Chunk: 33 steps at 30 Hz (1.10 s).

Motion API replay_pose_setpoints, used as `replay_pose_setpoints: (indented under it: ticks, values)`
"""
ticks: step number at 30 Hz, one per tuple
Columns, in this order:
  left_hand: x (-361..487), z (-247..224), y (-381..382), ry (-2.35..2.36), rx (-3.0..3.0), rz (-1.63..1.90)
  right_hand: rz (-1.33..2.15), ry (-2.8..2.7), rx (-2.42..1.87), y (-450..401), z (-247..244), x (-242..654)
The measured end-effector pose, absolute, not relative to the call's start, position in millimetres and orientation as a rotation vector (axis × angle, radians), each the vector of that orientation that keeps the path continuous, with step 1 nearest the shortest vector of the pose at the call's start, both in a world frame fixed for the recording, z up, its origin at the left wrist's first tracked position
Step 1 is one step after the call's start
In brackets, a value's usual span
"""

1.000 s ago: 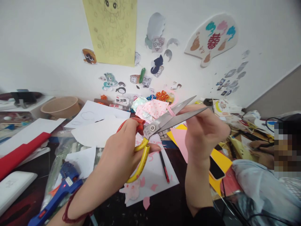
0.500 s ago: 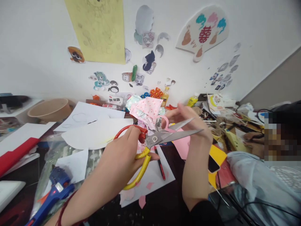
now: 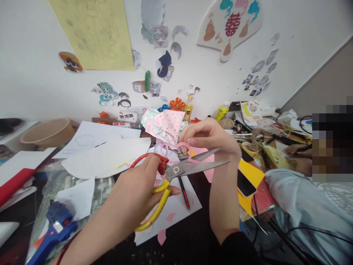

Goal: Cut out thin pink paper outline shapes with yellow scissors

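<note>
My left hand (image 3: 142, 180) is wrapped round the handles of a pair of scissors (image 3: 176, 169), one handle red and one yellow. The blades are apart and point to the right, towards my right wrist. My right hand (image 3: 212, 138) pinches a thin pink paper outline (image 3: 191, 151), which looks like part of a heart. Its lower end hangs at the upper blade; whether the blade touches it I cannot tell. Below lie a white sheet (image 3: 179, 217) with pink scraps (image 3: 162, 237) and a black and red pen (image 3: 184, 193).
A blue glue gun (image 3: 56, 230) lies at the lower left. Polka-dot fabric (image 3: 165, 125) sits behind my hands. To the right are a phone (image 3: 246, 183) on yellow paper, clutter with twine (image 3: 255, 134), and another person's hand (image 3: 300, 158).
My right hand has turned and its fingers have come down round the pink paper outline. The view has shifted slightly; my left hand still holds the scissors with the blades apart.
</note>
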<state>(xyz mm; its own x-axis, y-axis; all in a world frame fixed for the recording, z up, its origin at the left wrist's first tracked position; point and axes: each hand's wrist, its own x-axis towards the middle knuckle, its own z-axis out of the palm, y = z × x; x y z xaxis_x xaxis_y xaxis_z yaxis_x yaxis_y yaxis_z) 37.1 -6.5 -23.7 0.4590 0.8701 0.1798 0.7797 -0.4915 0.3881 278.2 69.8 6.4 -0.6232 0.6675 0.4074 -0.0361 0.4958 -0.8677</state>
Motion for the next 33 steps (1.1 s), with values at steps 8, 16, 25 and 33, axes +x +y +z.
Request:
replay_pose_setpoints:
  ticks: [8, 16, 25, 33]
  values:
    - [34, -26, -4, 1.481, 2.483, 0.533, 1.063, -1.877, -0.626, 64, 11, 277]
    - [37, -26, -5, 1.431, 2.480, 0.478, 1.188, -2.142, -0.648, 68, 10, 271]
    - [35, -28, -5, 1.449, 2.515, 0.510, 1.269, -1.979, -0.603, 68, 9, 270]
    - [32, -20, -3, 1.565, 2.503, 0.497, 1.070, -1.757, -0.609, 67, 8, 276]
